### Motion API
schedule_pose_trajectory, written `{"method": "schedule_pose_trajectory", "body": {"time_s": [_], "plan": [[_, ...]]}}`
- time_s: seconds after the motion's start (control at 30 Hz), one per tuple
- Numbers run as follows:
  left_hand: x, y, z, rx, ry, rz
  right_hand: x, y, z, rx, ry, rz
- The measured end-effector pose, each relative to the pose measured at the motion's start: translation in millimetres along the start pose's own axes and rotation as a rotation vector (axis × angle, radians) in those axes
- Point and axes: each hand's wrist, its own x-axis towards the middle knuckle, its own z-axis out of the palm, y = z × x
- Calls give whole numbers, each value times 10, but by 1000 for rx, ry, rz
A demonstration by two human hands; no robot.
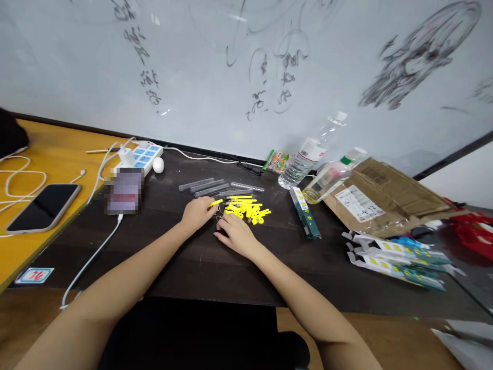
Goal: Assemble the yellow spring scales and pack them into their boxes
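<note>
My left hand (197,215) is closed on a thin yellow piece (215,203) that sticks out past its fingertips to the right. Beside it, my right hand (234,234) reaches in from the right with its fingers bent near a thin wire loop; what its fingertips hold, if anything, is too small to make out. A pile of yellow pieces (246,206) lies just behind my right hand, some long and some short. Several clear plastic tubes (210,188) rest on the dark table (185,267) behind both hands.
At left are a phone (44,208), a blurred device (125,191) on a cable and a power strip (144,155). At right stand two bottles (302,163) (329,180), near a slim green box (305,213), a brown parcel (385,198) and opened boxes (396,259). A whiteboard (208,77) rises behind.
</note>
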Motion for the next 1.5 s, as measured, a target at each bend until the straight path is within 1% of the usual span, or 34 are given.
{"method": "schedule_pose_trajectory", "body": {"time_s": [0.1,0.2,0.27,0.43,0.5,0.63,0.73,0.8,0.87,0.93,1.0,1.07,1.1,1.17,1.23,1.3,1.4,1.5], "plan": [[-7,4,5,-3,-22,11,-79,51,-56,73,-22,17],[-10,11,9,-25,-34,23,-113,112,-102,79,-8,115],[-15,21,16,-36,-34,33,-99,121,-120,77,-19,140],[-34,52,44,-59,-64,117,-66,40,-137,26,-90,61],[-39,62,53,-60,-76,143,-75,-4,-131,22,-83,71],[-44,73,51,-70,-80,147,-89,-92,-118,43,-76,142],[-57,92,31,-95,-93,176,-85,-146,-161,49,-127,173],[-74,121,16,-124,-110,212,-94,-160,-228,56,-188,197],[-98,162,7,-172,-120,240,-119,-145,-310,84,-257,228],[-121,209,7,-225,-131,239,-155,-98,-380,136,-306,254],[-136,252,18,-284,-152,208,-191,-28,-420,211,-346,257],[-134,282,42,-406,-198,160,-217,42,-434,291,-381,242],[-127,291,57,-513,-228,130,-226,69,-435,321,-388,236],[-102,300,91,-800,-289,52,-237,98,-437,346,-376,236],[-72,300,116,-1093,-335,-61,-241,88,-446,322,-358,248],[-48,299,124,-1275,-367,-199,-240,50,-462,260,-356,258],[-31,304,103,-1368,-370,-357,-242,-21,-480,139,-368,268],[-25,313,70,-1389,-338,-420,-256,-60,-476,73,-387,273]]}}
